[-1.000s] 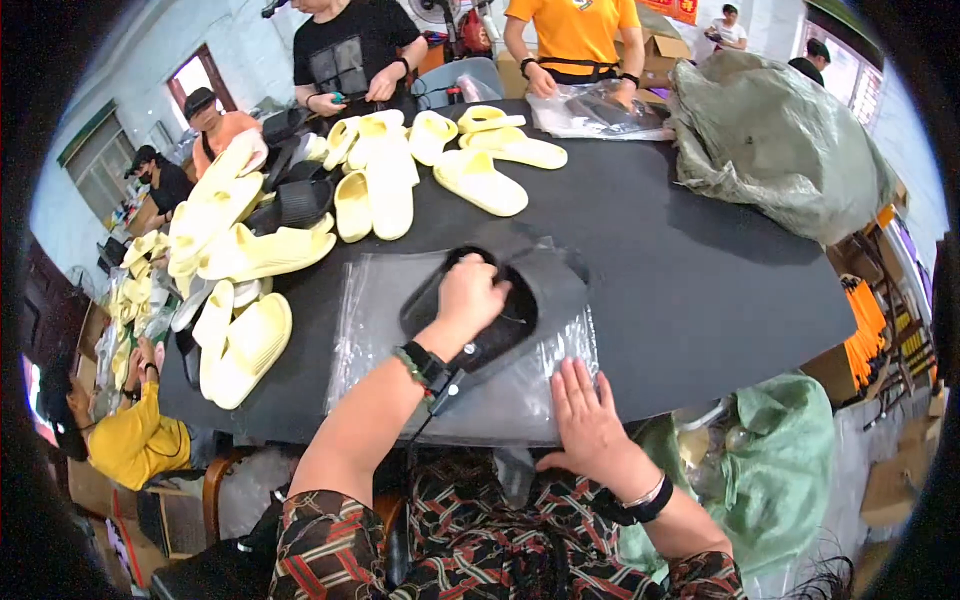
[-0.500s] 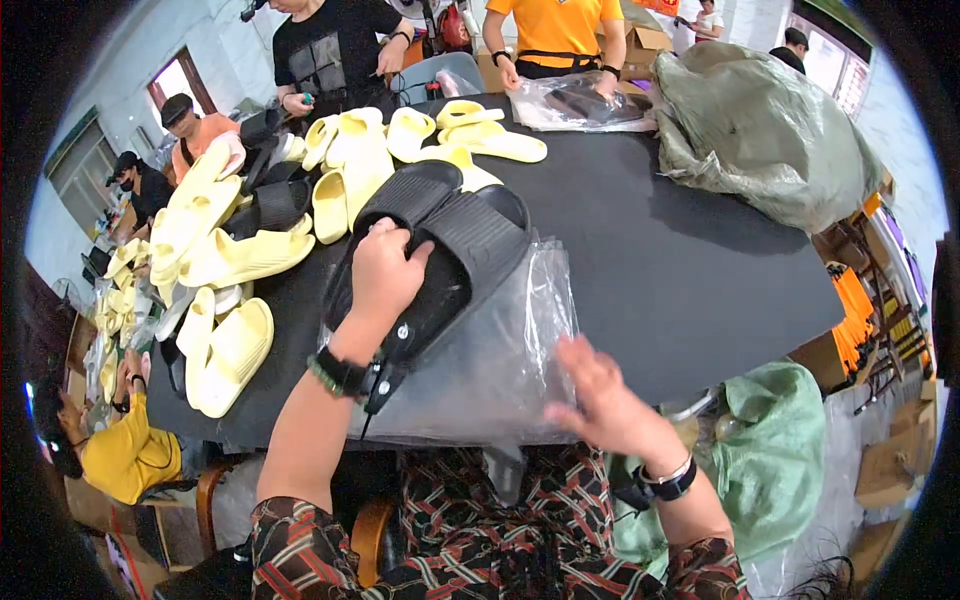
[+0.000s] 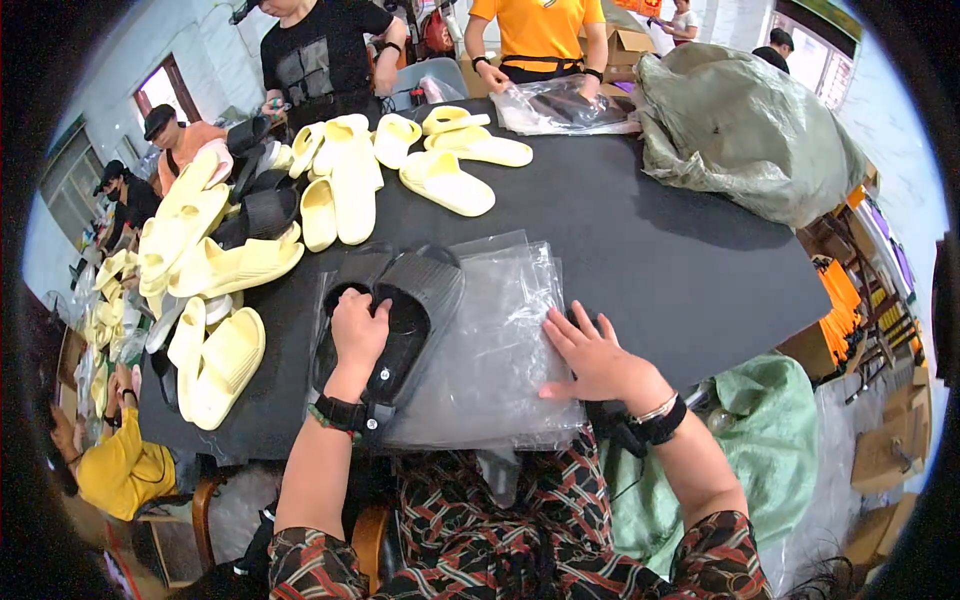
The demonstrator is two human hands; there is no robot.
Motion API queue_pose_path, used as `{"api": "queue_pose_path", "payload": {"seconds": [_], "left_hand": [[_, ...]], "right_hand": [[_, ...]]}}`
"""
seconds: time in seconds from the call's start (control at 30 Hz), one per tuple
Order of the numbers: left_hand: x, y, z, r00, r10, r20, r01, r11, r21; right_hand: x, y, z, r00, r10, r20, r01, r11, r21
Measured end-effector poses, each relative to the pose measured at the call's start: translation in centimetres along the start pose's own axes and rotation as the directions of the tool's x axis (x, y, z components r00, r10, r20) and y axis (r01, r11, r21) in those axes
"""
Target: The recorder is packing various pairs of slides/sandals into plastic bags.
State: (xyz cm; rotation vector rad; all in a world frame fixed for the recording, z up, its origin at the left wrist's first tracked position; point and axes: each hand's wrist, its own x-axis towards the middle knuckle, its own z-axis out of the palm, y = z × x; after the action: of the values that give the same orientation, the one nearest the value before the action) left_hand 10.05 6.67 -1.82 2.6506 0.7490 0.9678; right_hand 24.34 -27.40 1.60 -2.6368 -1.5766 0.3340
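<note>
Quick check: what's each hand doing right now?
Left hand: closed on the black slippers.
Right hand: open, fingers spread, flat on the clear plastic bags, holding nothing.

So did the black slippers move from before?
Yes. The black slippers in the left hand came back down toward the person: earlier they were lifted up near the yellow slippers, now they lie low on the plastic bags.

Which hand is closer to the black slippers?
Left. The left hand grips the black slippers, fingers curled over them. The right hand lies flat on the clear plastic bags, off to their right.
</note>
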Motion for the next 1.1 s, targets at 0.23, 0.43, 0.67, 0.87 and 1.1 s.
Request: {"api": "queue_pose_path", "payload": {"seconds": [0.23,0.43,0.67,0.87,1.1], "left_hand": [[-0.1,-0.6,0.3,0.999,-0.025,-0.037,0.025,1.0,0.013],[-0.5,-0.1,0.6,0.996,-0.086,-0.031,0.089,0.99,0.106],[-0.3,-0.8,0.7,0.993,-0.1,-0.062,0.106,0.99,0.095],[0.1,-0.7,-0.5,0.989,-0.143,-0.027,0.145,0.986,0.084],[-3.6,9.4,-3.6,0.994,0.075,0.08,-0.056,0.976,-0.211]], "right_hand": [[6.7,2.2,-0.7,0.92,-0.232,-0.315,0.254,0.967,0.03],[9.5,5.9,-1.2,0.994,0.109,-0.025,-0.111,0.989,-0.096],[8.4,4.0,-0.9,0.967,-0.15,-0.206,0.163,0.985,0.05],[7.6,2.1,0.0,0.977,-0.195,0.09,0.194,0.981,0.029],[7.4,3.4,0.2,0.971,-0.093,0.219,0.095,0.996,0.001]]}}
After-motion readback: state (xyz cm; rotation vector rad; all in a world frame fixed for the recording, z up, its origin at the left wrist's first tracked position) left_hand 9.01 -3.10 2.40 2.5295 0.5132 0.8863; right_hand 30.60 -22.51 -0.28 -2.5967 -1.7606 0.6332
